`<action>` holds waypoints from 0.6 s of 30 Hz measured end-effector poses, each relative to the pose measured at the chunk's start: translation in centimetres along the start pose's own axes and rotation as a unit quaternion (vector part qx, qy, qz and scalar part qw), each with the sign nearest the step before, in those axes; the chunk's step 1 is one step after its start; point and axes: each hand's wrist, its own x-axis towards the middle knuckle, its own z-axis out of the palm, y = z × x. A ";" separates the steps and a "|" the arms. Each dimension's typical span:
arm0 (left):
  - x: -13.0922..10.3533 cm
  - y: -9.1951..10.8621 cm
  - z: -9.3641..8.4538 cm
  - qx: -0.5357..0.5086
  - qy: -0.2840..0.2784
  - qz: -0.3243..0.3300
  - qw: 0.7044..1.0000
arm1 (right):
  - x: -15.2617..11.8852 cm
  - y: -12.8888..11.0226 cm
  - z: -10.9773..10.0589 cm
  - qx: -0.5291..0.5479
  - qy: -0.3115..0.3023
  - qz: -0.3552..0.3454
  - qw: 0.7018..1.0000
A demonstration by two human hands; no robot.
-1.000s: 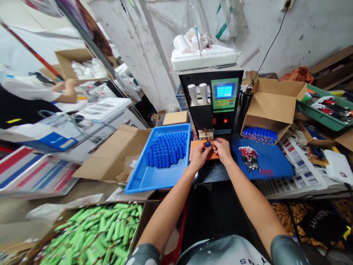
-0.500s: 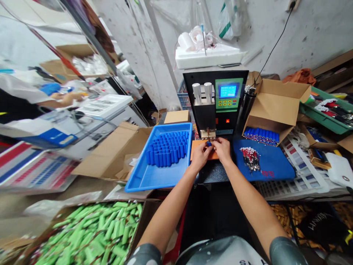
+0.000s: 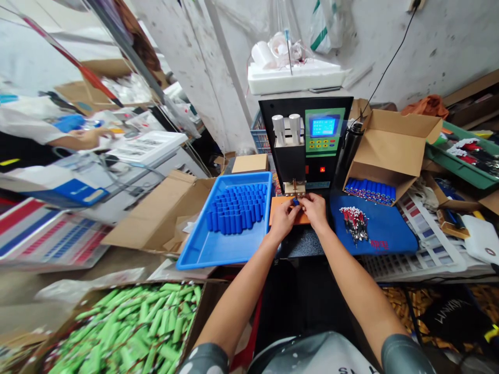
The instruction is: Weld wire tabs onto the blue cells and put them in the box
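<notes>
My left hand (image 3: 283, 217) is closed on a blue cylindrical battery cell (image 3: 296, 201), its end just under the two thin electrode pins (image 3: 294, 186) of a black spot welder (image 3: 286, 163). Fingers pinched, my right hand (image 3: 315, 210) meets the cell from the right; whatever lies between those fingertips is too small to make out. Both hands are over an orange board (image 3: 277, 205) at the welder's foot. To the left, a blue tray (image 3: 208, 253) holds rows of upright blue cells (image 3: 234, 210). Red and black wire leads with white connectors (image 3: 354, 223) lie on a blue mat (image 3: 393, 236) at the right.
An open cardboard box (image 3: 393, 140) with blue cells stands right of the welder, beside a dark cylinder (image 3: 353, 139). Green wrapped packs fill a carton (image 3: 140, 327) at lower left. A co-worker's arm (image 3: 78, 139) shows at far left. A green crate (image 3: 463, 163) is at far right.
My hands and the cell stay nearly in place under the electrode pins. At far left the co-worker's arm has shifted slightly.
</notes>
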 end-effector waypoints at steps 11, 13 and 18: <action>-0.1 0.4 0.0 -0.004 0.009 -0.010 1.000 | -0.4 -1.0 -0.1 0.017 0.009 0.009 1.000; -0.2 0.5 -0.1 0.003 0.008 -0.009 1.000 | -0.4 -1.0 -0.1 0.016 0.007 0.006 1.000; -0.5 0.6 -0.1 0.007 -0.004 -0.020 1.000 | -0.7 -1.1 0.0 0.032 0.005 0.010 0.999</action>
